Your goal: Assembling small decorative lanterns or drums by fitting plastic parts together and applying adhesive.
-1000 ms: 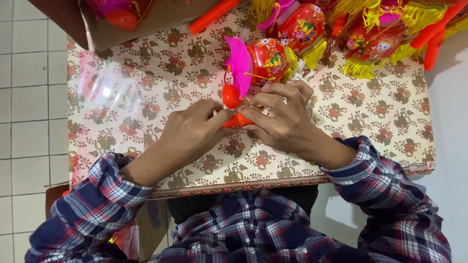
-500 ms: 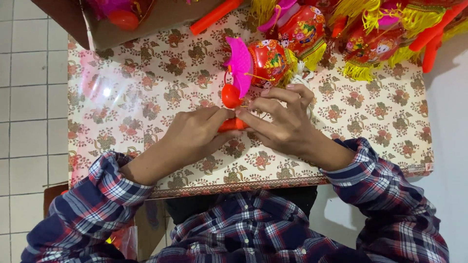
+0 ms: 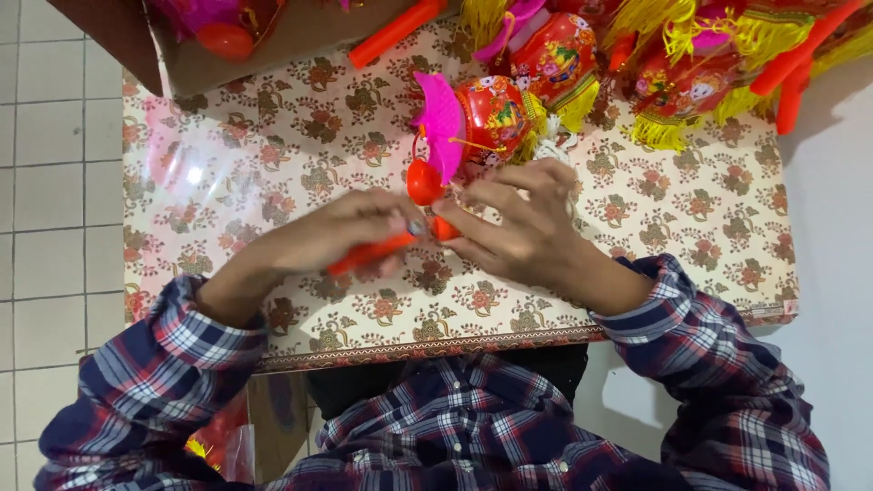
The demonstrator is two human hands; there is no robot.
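While both hands meet at the middle of the tabletop (image 3: 273,164), a small red lantern (image 3: 491,114) with a magenta fan-shaped cap (image 3: 438,136) lies on its side just beyond the fingers, its red round knob (image 3: 424,181) pointing toward the person. An orange-red plastic stick (image 3: 368,255) runs under the left hand (image 3: 350,232), whose fingers are curled narrowly around it so that its near end juts out below the palm and its far end reaches the meeting point of the two hands. The right hand (image 3: 518,227) is pinched there too, thumb and forefinger closed on the stick's tip or a small red piece at it; which of the two cannot be made out. Holding the stick low and level seems to keep its end lined up with the lantern's knob side, and the lantern stays close enough for both hands to work without reaching.

Further out, a heap of finished lanterns (image 3: 691,64) with yellow tassel fringes (image 3: 659,132) is piled along the far right edge, well clear of the hands. More orange sticks (image 3: 398,32) lie at the far side, one against a brown cardboard box (image 3: 273,41) holding pink and red parts. Floral-patterned cloth under clear plastic covers the tabletop.
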